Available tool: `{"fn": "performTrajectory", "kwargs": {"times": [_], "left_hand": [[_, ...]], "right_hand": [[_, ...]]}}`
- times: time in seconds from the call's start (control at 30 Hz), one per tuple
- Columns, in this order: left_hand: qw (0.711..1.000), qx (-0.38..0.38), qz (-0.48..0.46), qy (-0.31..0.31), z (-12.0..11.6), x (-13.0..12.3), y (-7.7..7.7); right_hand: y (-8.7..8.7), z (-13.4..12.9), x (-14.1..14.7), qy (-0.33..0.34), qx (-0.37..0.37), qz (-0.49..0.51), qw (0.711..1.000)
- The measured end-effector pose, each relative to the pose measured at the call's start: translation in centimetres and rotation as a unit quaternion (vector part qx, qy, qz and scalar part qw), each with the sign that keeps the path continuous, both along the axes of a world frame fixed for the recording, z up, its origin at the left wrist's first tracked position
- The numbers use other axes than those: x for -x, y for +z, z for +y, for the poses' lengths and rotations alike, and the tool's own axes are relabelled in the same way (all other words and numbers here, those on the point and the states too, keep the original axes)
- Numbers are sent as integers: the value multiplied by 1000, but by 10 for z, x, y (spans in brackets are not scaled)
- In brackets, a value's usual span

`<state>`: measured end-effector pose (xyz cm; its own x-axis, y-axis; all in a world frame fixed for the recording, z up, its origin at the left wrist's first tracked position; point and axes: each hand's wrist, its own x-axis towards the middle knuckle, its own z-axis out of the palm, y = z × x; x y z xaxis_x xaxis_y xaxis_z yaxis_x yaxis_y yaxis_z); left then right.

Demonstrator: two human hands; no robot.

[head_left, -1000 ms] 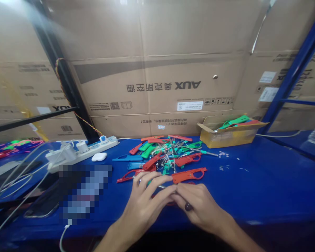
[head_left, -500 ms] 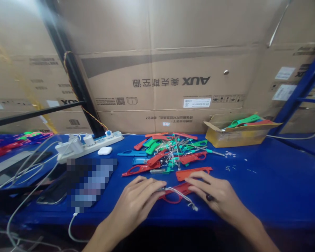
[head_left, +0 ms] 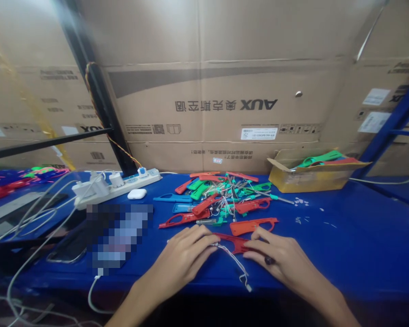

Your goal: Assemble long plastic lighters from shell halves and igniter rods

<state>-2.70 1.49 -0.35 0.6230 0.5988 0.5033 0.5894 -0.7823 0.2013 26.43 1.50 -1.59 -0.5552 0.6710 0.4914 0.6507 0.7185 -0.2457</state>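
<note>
Near the table's front edge, my left hand (head_left: pixel 190 254) is closed on a small part with white wires (head_left: pixel 236 263) that trail to the right and end in a small white connector. The part itself is mostly hidden by my fingers. My right hand (head_left: pixel 277 254) pinches the right end of a red plastic shell (head_left: pixel 237 244), whose left end reaches my left fingertips. An orange shell (head_left: pixel 250 226) lies just beyond my right hand. Further back is a pile of red, green and blue shells, wires and metal rods (head_left: pixel 225 195).
A cardboard box (head_left: pixel 310 179) of coloured shells stands at the back right. To the left are a power strip (head_left: pixel 126 187), a white earphone case (head_left: pixel 137 194), phones (head_left: pixel 70 247) and loose cables. Small white bits (head_left: pixel 301 202) lie right of the pile.
The red shell has been turned between my hands, and its handle loop no longer shows below it. The white wires now hang lower, towards the table's front edge. The view has shifted slightly.
</note>
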Motion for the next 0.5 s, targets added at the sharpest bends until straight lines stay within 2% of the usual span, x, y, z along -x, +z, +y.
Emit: {"fn": "performTrajectory", "kwargs": {"times": [0.13, 0.33, 0.5], "left_hand": [[1000, 14, 9, 7, 1, -1, 1], [1000, -6, -4, 25, 2, -1, -1], [999, -20, -10, 37, 3, -1, 0]], "right_hand": [[3, -3, -1, -2, -9, 2, 1000], [12, -10, 0, 54, -32, -2, 998], [11, -11, 5, 71, -36, -17, 997]]}}
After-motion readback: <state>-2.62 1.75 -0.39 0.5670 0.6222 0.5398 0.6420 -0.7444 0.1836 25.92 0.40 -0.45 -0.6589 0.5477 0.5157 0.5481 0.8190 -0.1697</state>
